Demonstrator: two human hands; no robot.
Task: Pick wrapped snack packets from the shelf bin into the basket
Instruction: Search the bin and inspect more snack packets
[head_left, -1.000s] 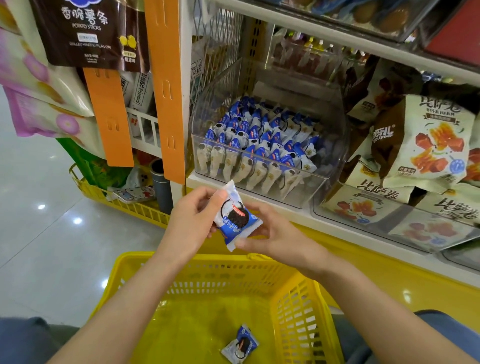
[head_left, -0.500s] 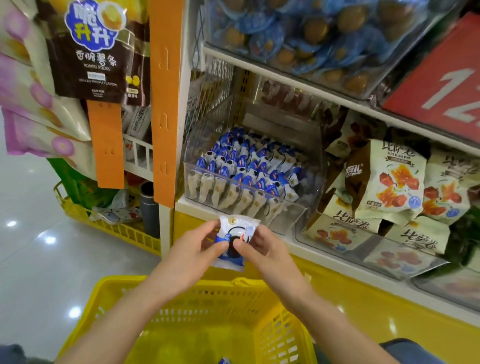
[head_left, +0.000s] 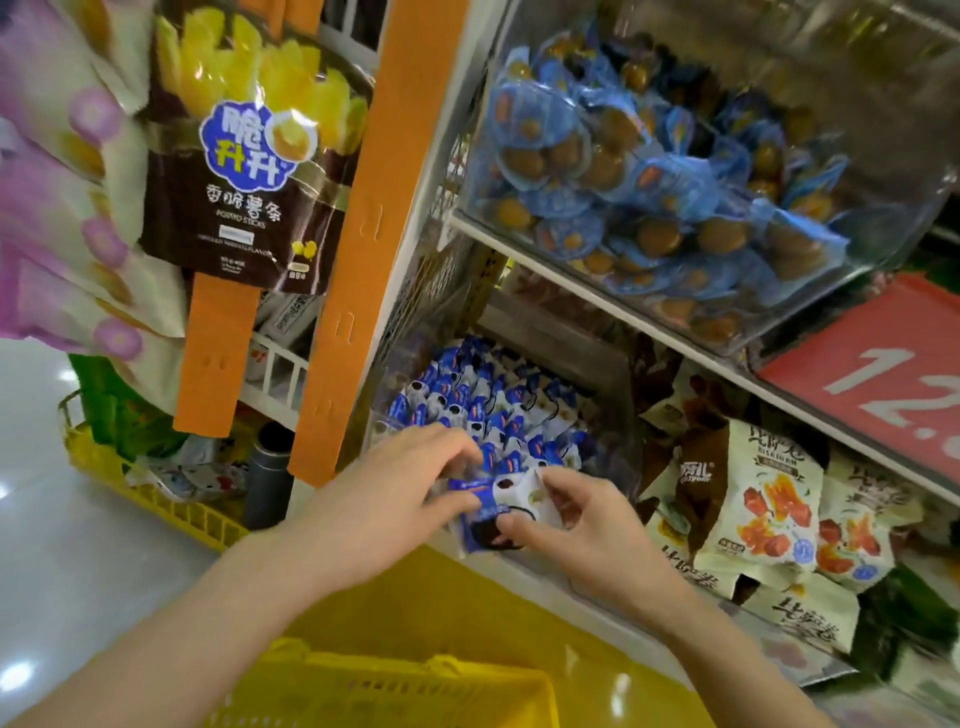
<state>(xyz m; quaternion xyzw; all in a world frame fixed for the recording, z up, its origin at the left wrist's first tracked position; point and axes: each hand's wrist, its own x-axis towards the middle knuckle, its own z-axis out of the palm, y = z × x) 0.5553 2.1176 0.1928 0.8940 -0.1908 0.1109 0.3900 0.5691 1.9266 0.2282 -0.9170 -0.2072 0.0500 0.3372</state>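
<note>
Left hand (head_left: 395, 499) and right hand (head_left: 582, 525) pinch one packet (head_left: 498, 512) — risen toward the bin (head_left: 613, 431), basket (head_left: 405, 667) drop still pending.

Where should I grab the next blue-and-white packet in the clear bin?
Probably pinch its upturned top end with the fingers, coming straight down from above: the packets stand tightly packed in rows, ends up, so neighbours block their sides.
</note>
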